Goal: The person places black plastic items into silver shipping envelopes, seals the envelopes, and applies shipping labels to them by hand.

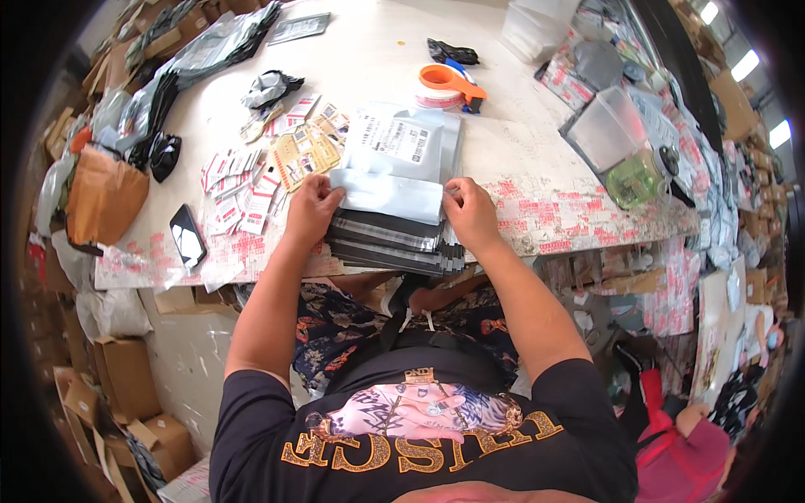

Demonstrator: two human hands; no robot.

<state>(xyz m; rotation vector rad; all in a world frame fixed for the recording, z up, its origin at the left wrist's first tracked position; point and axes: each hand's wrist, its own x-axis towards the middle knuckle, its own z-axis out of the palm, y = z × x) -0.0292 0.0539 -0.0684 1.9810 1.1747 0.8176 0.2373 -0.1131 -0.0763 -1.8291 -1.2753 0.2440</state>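
A stack of plastic mailing bags (393, 242) lies at the table's near edge, its lower layers showing black flaps. The top bag (371, 160), pale grey with a printed shipping label (402, 141), has its near end folded over as a light strip (387, 195). My left hand (314, 207) pinches the left end of this strip between thumb and fingers. At its right end, my right hand (470, 212) grips the edge with curled fingers.
Left of the stack are yellow printed cards (305, 157), red-and-white cards (242, 188) and a smartphone (187, 236). An orange tape dispenser (449, 80) stands beyond it. Rightward are a clear plastic tub (607, 129) and green bottle (632, 179). A person (682, 446) is at lower right.
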